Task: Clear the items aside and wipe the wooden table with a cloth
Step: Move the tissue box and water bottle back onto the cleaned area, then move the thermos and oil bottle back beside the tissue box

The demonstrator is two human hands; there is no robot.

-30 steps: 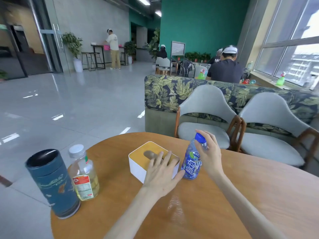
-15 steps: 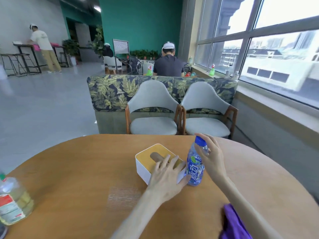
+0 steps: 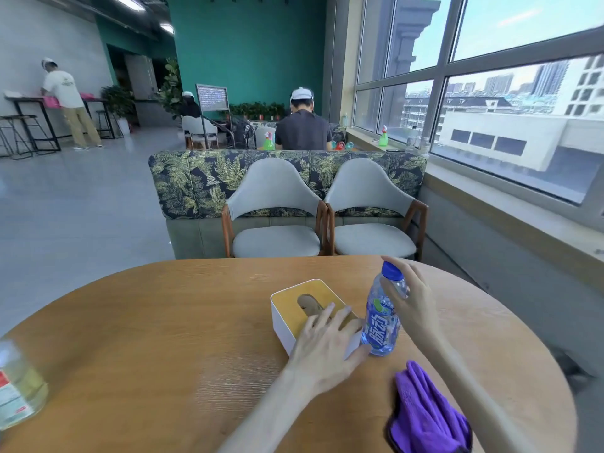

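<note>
Right hand (image 3: 412, 308) apparently grips bottle (image 3: 383, 317).

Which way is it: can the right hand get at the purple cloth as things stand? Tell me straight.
Probably yes, but not at once. The right hand is closed on the blue bottle and must let go first. The purple cloth lies uncovered on the table just beneath that forearm, nothing between.

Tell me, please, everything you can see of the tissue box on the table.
The tissue box is a white rectangular box with rounded corners and a yellowish, wood-like lid with an oval slot. It sits flat on the wooden table, turned at an angle. The left hand rests on its near end; the drink bottle stands close by its right side.
</note>
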